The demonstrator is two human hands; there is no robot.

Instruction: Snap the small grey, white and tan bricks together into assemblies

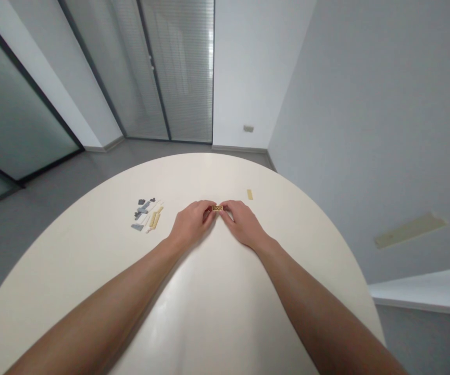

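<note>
Between my two hands is a small tan toy building brick (pixel 217 208), its hollow underside turned toward me. The fingertips of my left hand (pixel 194 221) pinch its left end. At the other end, the thumb and fingers of my right hand (pixel 242 220) close on it. Both hands rest low over the white table, and the fingers partly cover the brick's ends. Right of my right hand, a flat tan plate piece (pixel 250 194) lies apart on the tabletop. Left of my left hand is a loose group of tan bricks (pixel 155 219) and grey pieces (pixel 142 209).
The round white table (pixel 225 312) has its curved edge on the far side and at the right. Beyond it are a glass partition (pixel 178 73) with blinds and a grey wall (pixel 385 130). A strip of tape (pixel 410 230) is on that wall.
</note>
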